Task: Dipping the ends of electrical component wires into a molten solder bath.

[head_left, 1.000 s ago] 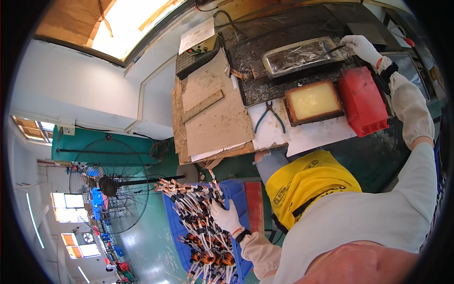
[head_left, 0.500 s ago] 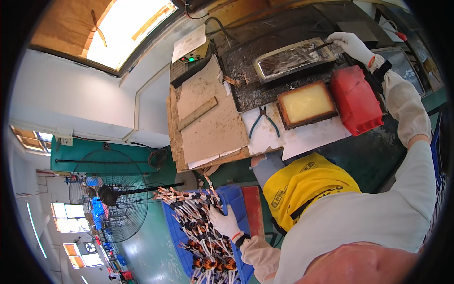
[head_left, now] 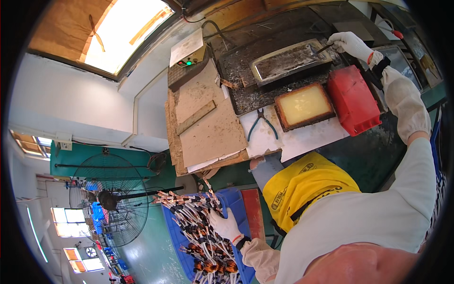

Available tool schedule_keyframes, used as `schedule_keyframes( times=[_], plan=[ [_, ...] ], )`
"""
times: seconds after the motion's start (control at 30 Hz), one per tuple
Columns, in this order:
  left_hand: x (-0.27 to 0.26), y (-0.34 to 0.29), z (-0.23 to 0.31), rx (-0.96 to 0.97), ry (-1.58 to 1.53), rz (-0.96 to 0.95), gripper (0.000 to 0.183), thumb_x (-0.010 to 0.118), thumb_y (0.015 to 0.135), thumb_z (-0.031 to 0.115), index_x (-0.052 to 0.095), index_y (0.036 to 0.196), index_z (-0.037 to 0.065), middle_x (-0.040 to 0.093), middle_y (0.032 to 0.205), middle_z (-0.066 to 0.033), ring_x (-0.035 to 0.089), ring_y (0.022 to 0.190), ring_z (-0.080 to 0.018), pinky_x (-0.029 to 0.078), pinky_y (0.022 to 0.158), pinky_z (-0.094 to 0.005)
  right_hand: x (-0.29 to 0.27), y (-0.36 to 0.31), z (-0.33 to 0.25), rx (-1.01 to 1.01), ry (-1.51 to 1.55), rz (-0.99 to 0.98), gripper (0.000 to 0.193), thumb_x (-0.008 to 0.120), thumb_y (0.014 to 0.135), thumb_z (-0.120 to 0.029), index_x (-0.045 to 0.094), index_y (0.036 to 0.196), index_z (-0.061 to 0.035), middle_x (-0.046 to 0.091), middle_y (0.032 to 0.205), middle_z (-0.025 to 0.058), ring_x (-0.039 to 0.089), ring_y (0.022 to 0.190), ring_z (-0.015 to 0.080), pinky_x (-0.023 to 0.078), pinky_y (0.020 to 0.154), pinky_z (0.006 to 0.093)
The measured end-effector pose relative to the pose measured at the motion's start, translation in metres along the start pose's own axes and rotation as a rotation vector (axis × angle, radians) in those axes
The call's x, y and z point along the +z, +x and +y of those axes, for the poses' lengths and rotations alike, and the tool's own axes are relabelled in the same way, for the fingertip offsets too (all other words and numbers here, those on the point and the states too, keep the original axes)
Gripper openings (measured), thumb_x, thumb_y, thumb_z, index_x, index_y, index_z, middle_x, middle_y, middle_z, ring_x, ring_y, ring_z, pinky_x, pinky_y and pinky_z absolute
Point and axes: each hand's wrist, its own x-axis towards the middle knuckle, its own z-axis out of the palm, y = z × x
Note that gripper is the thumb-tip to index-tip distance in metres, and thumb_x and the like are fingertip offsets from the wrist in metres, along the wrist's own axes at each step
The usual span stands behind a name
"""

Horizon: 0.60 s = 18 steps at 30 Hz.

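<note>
Watching from a distance, I see the right hand closed on a dark stick, which points left to the near end of the metal trough. The trough lies left of this hand, its long axis roughly sideways. The left hand is beside wired coils in the blue crate; whether it grips any, I cannot tell.

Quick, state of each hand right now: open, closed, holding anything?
Left hand: at the cables in the blue bin; whether it grips any can't be told.
Right hand: closed, holding a dark stick.
</note>
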Motion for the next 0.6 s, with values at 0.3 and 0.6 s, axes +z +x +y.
schedule_keyframes(
  times=[0.3, 0.6],
  plan=[
    [0.003, -0.001, -0.001, -0.002, 0.002, 0.014, 0.067, 0.07, 0.078, 0.036, 0.049, 0.133, 0.004, 0.054, 0.128, -0.0188, 0.048, 0.121, -0.0359, 0.041, 0.1, -0.0454, -0.007, 0.001, -0.013, -0.064, -0.038, 0.019, 0.021, 0.049, 0.091, -0.001, 0.065, 0.104, -0.0005, 0.066, 0.081, 0.0105, 0.063, 0.07, 0.017, 0.051, 0.066, 0.0292],
    [0.004, -0.001, -0.003, -0.013, 0.017, 0.018, 0.068, 0.073, 0.076, 0.037, 0.051, 0.132, 0.006, 0.055, 0.129, -0.0169, 0.049, 0.122, -0.0336, 0.044, 0.097, -0.047, 0.012, 0.006, -0.023, -0.194, -0.209, 0.016, 0.022, 0.052, 0.088, 0.001, 0.065, 0.105, -0.0027, 0.068, 0.086, 0.012, 0.064, 0.07, 0.0199, 0.052, 0.066, 0.0334]
  ],
)
